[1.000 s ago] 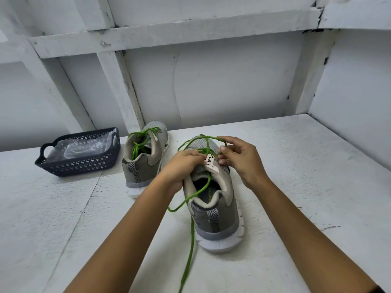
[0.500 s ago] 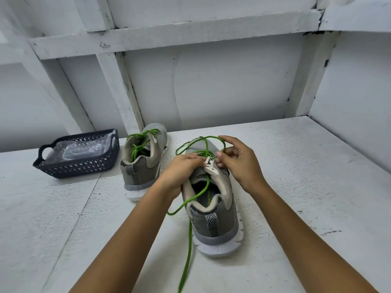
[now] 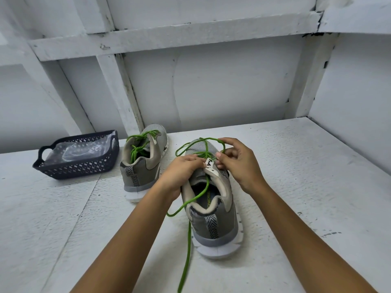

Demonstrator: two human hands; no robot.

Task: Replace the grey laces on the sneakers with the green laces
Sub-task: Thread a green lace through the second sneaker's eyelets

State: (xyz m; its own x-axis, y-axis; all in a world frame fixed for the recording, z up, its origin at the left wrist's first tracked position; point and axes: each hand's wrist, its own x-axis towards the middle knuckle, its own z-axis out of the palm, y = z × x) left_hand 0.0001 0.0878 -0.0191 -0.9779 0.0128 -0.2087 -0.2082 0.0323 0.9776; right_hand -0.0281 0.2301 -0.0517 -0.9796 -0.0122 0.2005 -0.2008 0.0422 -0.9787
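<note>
Head view: left hand (image 3: 182, 172) curls over the tongue of the near sneaker (image 3: 213, 220), gripping it. Right hand (image 3: 238, 163) pinches a loop of the green lace (image 3: 188, 240) over the toe end. Lace crosses the shoe opening and trails near along the table (image 3: 306, 187). Second sneaker (image 3: 143, 163), laced green, stands far left; dark basket (image 3: 78, 168) left of it, apart.

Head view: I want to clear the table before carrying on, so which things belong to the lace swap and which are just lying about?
In the job: near sneaker, gripped by the left hand; green lace, pinched by the right hand; far sneaker, already laced green.
Lying about: dark basket; clear plastic bag inside it.
</note>
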